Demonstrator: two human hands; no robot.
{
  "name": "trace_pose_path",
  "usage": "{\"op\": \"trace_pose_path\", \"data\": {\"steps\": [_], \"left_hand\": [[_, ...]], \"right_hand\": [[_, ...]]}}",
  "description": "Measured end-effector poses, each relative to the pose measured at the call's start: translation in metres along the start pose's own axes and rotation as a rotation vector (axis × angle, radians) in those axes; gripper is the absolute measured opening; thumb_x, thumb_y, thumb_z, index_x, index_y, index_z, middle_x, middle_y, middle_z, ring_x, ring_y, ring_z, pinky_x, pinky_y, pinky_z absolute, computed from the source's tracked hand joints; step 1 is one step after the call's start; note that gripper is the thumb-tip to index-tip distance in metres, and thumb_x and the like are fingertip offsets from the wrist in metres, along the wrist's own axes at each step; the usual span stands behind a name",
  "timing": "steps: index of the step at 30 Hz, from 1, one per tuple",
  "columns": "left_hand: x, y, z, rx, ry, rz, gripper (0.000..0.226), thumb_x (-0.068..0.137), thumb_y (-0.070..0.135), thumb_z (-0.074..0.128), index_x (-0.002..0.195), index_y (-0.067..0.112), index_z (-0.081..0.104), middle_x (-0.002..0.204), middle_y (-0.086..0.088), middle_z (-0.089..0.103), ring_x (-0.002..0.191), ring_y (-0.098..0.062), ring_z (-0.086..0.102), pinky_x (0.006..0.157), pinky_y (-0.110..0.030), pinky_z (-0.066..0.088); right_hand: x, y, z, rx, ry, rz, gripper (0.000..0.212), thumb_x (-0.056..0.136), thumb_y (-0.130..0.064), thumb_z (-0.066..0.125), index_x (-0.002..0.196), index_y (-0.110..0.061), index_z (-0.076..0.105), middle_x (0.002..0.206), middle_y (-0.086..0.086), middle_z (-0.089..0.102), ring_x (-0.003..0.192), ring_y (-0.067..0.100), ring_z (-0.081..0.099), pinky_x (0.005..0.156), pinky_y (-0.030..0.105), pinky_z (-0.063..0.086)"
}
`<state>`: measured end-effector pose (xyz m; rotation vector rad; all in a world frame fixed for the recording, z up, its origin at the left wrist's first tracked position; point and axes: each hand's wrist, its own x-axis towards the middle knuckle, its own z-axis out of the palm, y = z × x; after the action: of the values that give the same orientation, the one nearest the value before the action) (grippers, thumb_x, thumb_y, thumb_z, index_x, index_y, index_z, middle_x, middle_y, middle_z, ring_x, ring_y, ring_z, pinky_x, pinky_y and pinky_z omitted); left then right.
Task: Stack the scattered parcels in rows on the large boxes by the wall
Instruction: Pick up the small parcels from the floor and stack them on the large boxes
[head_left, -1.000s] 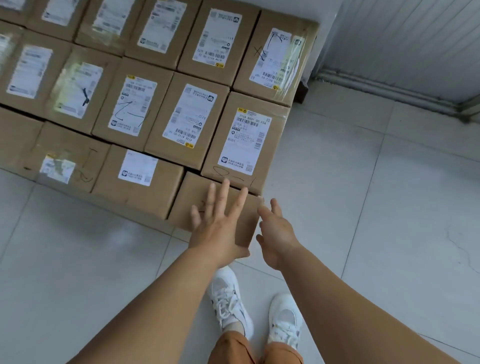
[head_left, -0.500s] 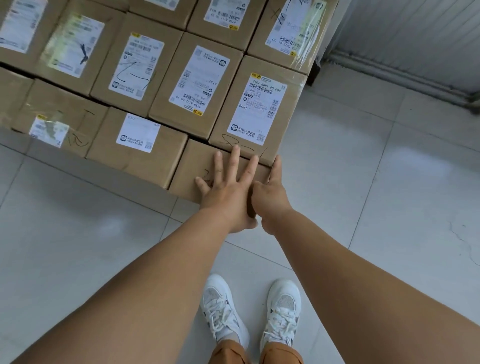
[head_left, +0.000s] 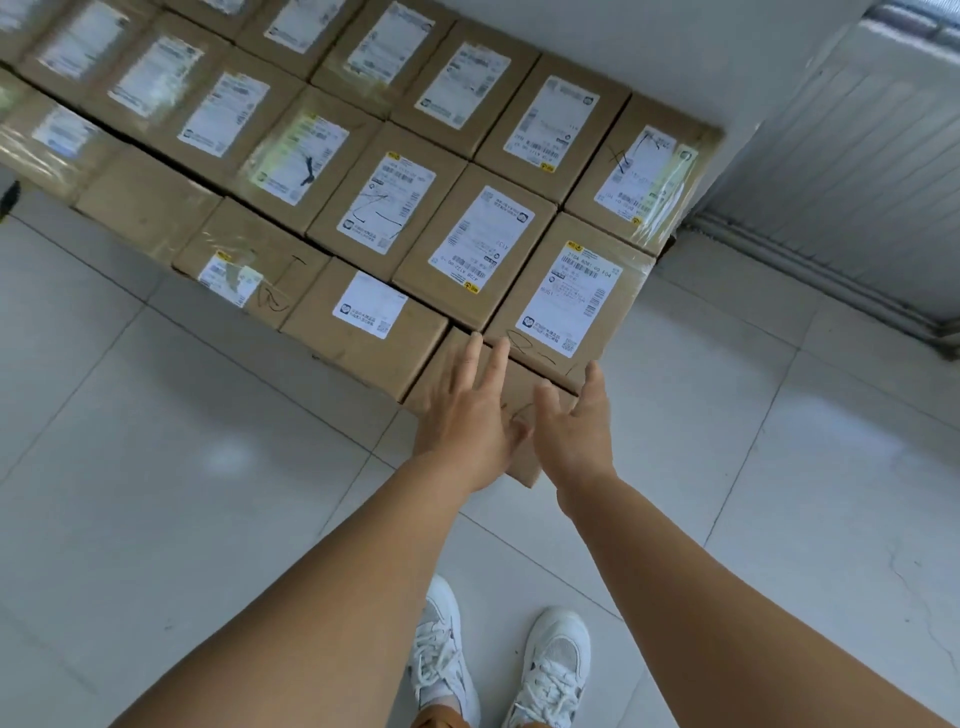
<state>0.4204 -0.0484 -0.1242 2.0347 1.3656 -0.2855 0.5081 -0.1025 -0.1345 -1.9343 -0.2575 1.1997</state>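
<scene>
1. Both hands had come off the small parcel (head_left: 511, 410) since half a second earlier; left hand (head_left: 467, 415) and right hand (head_left: 574, 434) hovered over it, fingers straight and spread, gripping nothing.
2. That parcel sat at the front right end of the rows (head_left: 467, 244), its near end jutting past the edge.
3. Most stacking looked done; whether any parcels remained could not be told.

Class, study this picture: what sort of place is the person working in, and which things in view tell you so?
Probably a parcel depot or courier storeroom. Rows of taped cardboard parcels bear printed shipping labels with barcodes, stacked beside a plain white wall on a bare tiled floor.
</scene>
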Motion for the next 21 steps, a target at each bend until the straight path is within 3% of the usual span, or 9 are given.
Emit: {"op": "trace_pose_path", "data": {"steps": [3,6,10,12,14,15,16,19,21], "left_hand": [[-0.021,-0.013,-0.036,-0.124,0.154,-0.07,0.077,0.095,0.042,0.051,0.153,0.027,0.002,0.161,0.003,-0.005,0.147,-0.018,0.0,0.117,-0.038,0.014],[-0.039,-0.039,-0.075,-0.273,0.233,-0.154,0.073,0.096,0.038,0.049,0.154,0.025,0.006,0.161,0.001,0.0,0.147,-0.019,0.007,0.117,-0.038,0.02],[-0.053,-0.092,-0.127,-0.462,0.337,-0.247,0.073,0.096,0.039,0.049,0.154,0.025,0.006,0.161,0.002,0.003,0.146,-0.019,0.011,0.116,-0.037,0.022],[-0.057,-0.121,-0.153,-0.52,0.396,-0.263,0.071,0.097,0.036,0.048,0.154,0.022,0.008,0.16,0.001,0.007,0.145,-0.017,0.014,0.111,-0.026,0.021],[-0.06,-0.151,-0.18,-0.589,0.419,-0.279,0.069,0.098,0.033,0.047,0.154,0.02,0.007,0.16,0.001,0.006,0.145,-0.014,0.014,0.101,-0.017,0.017],[-0.061,-0.167,-0.194,-0.627,0.422,-0.287,0.07,0.099,0.032,0.046,0.154,0.02,0.006,0.161,0.002,0.005,0.145,-0.012,0.012,0.101,-0.016,0.016],[-0.061,-0.183,-0.207,-0.663,0.428,-0.299,0.07,0.099,0.033,0.046,0.154,0.02,0.005,0.161,0.003,0.004,0.146,-0.012,0.011,0.104,-0.018,0.017],[-0.068,-0.232,-0.247,-0.762,0.444,-0.322,0.071,0.099,0.034,0.045,0.154,0.021,0.003,0.161,0.004,0.003,0.146,-0.011,0.008,0.113,-0.025,0.017],[-0.071,-0.264,-0.274,-0.808,0.445,-0.355,0.07,0.1,0.034,0.044,0.154,0.023,0.001,0.161,0.005,0.001,0.147,-0.01,0.007,0.113,-0.025,0.015]], "right_hand": [[-0.025,-0.037,0.016,-0.104,-0.057,-0.046,0.074,0.08,-0.052,0.042,0.149,-0.034,0.022,0.139,-0.012,0.041,0.128,0.011,0.041,0.111,0.045,0.035],[-0.044,-0.069,0.041,-0.137,-0.145,-0.064,0.054,0.091,-0.046,0.043,0.141,-0.029,0.035,0.131,-0.009,0.041,0.12,0.009,0.04,0.104,0.031,0.033],[-0.062,-0.105,0.101,-0.261,-0.231,-0.127,0.033,0.097,-0.043,0.036,0.125,-0.028,0.045,0.117,-0.008,0.049,0.106,0.012,0.049,0.093,0.033,0.044],[-0.072,-0.124,0.136,-0.312,-0.266,-0.154,0.043,0.099,-0.04,0.034,0.132,-0.016,0.045,0.123,0.004,0.059,0.112,0.018,0.055,0.097,0.038,0.045],[-0.082,-0.147,0.174,-0.368,-0.282,-0.162,0.044,0.1,-0.035,0.034,0.135,-0.011,0.042,0.128,0.013,0.038,0.116,0.017,0.051,0.102,0.043,0.039],[-0.085,-0.157,0.194,-0.389,-0.293,-0.173,0.04,0.101,-0.033,0.034,0.131,-0.009,0.044,0.114,0.007,0.059,0.113,0.016,0.052,0.099,0.041,0.04],[-0.087,-0.163,0.214,-0.402,-0.299,-0.195,0.037,0.101,-0.033,0.034,0.127,-0.011,0.048,0.091,0.0,0.057,0.105,0.02,0.058,0.094,0.038,0.042],[-0.099,-0.187,0.279,-0.439,-0.326,-0.222,0.035,0.1,-0.035,0.032,0.121,-0.014,0.052,0.111,0.007,0.058,0.11,0.029,0.053,0.082,0.033,0.042],[-0.107,-0.204,0.322,-0.452,-0.334,-0.216,0.041,0.1,-0.04,0.031,0.129,-0.016,0.048,0.121,0.003,0.055,0.114,0.024,0.051,0.092,0.036,0.041]]}}
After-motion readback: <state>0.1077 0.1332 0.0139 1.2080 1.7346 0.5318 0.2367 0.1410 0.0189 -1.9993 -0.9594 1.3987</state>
